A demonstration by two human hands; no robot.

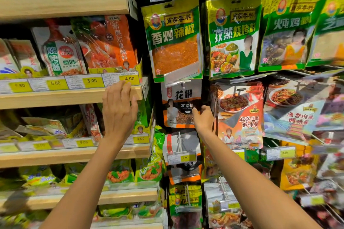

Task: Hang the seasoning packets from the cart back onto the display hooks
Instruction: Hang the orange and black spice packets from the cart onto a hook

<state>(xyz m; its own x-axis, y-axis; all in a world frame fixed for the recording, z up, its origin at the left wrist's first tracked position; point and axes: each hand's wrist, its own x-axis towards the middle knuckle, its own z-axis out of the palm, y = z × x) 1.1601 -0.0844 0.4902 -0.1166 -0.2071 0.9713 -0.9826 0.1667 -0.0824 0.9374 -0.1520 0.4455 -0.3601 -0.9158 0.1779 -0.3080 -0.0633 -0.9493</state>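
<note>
The white and orange pepper packet (179, 106) hangs in the middle column of the peg display, below the green chilli packet (174, 42) and just left of the tofu sauce packet (240, 115). Its top sits behind a clear tag strip (178, 78), so I cannot tell whether the hole is on a hook. My right hand (203, 119) grips its lower right edge, thumb on the front and fingers curled behind. I judge it to be 1 light, floppy pouch with glossy film that may slip. The stiffer top seam looks like the better hold. My left hand (119, 111) hovers flat and spread, holding nothing, before the wooden shelf (65, 96) on the left.
</note>
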